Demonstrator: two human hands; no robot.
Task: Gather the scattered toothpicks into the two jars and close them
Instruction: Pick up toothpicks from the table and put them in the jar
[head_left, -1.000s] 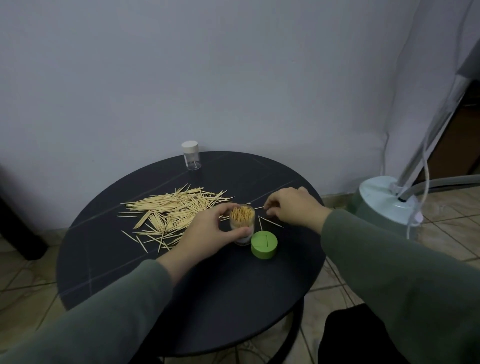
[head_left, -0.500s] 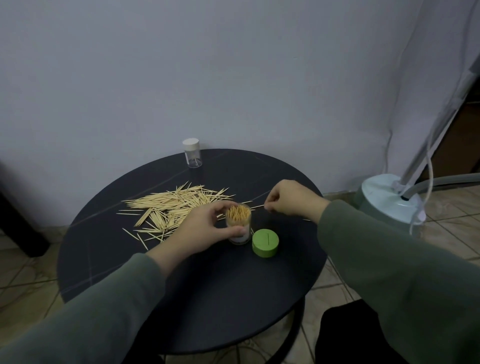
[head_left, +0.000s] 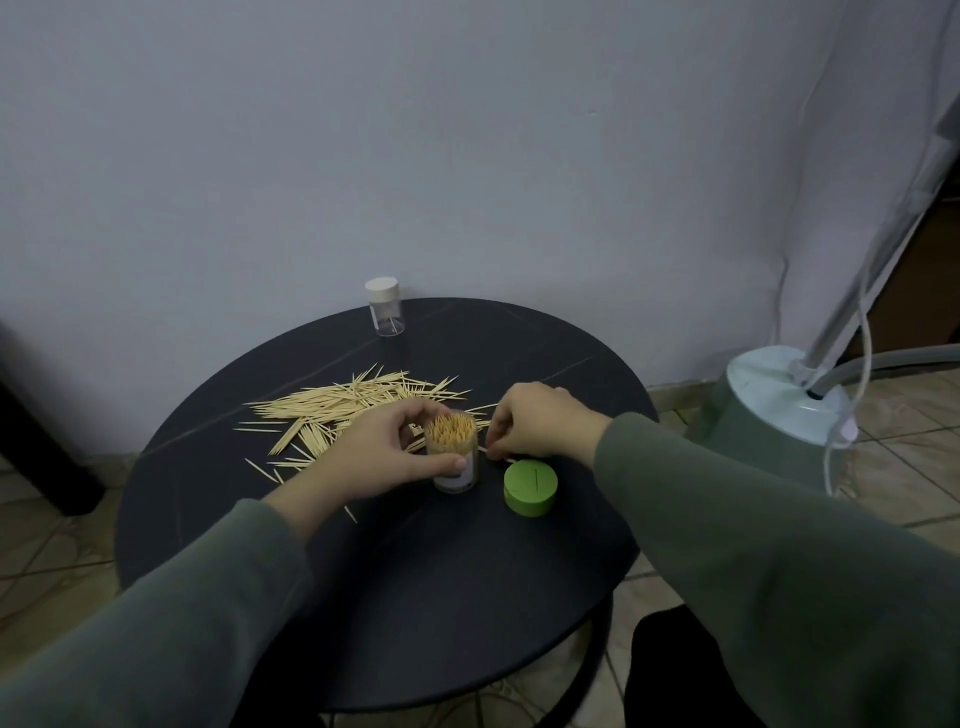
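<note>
Toothpicks lie flat, mostly left-right; jar upright, tips up.

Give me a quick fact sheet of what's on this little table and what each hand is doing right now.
table: round, dark top
open jar: clear, upright, packed with toothpicks
left hand: grips the open jar
right hand: fingers curled at a toothpick on the table beside the jar
green lid: off, lying on the table right of the open jar
loose toothpicks: pile spread behind and left of the open jar
second jar: white cap on, at the far edge, nearly empty
</note>
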